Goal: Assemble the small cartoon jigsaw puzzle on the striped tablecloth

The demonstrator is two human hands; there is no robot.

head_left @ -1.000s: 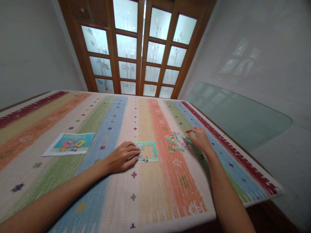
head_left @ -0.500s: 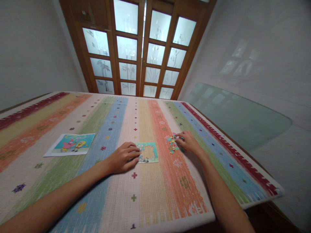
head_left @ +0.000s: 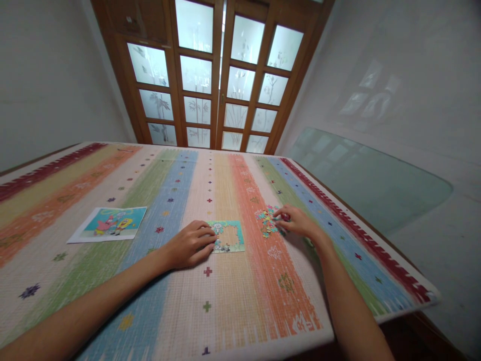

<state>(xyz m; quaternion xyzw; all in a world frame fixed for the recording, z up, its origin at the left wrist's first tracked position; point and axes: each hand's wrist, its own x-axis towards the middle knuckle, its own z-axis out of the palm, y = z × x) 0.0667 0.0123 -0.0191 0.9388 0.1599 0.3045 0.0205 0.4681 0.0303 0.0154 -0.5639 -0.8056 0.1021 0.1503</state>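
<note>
A small jigsaw puzzle [head_left: 241, 235] lies in front of me, its border filled in and a bare tan area in the middle. My left hand [head_left: 193, 244] rests palm down at its left side, fingers stretched out with the tips on its left edge. To the right is a loose pile of small colourful puzzle pieces [head_left: 266, 223]. My right hand [head_left: 295, 221] is at the pile's right side, fingers bent and apart over the pieces. No piece can be made out gripped between its fingertips.
A cartoon picture sheet [head_left: 116, 223] lies flat on the left part of the table. The striped tablecloth [head_left: 188, 306] covers the table, whose near edge drops off in front of me. Beyond stand wooden doors with glass panes [head_left: 218, 115]; a glass panel [head_left: 361, 175] is on the right.
My right hand has drawn back slightly to the right, its fingers more spread, uncovering more of the pile. My left hand and the puzzle have stayed put.
</note>
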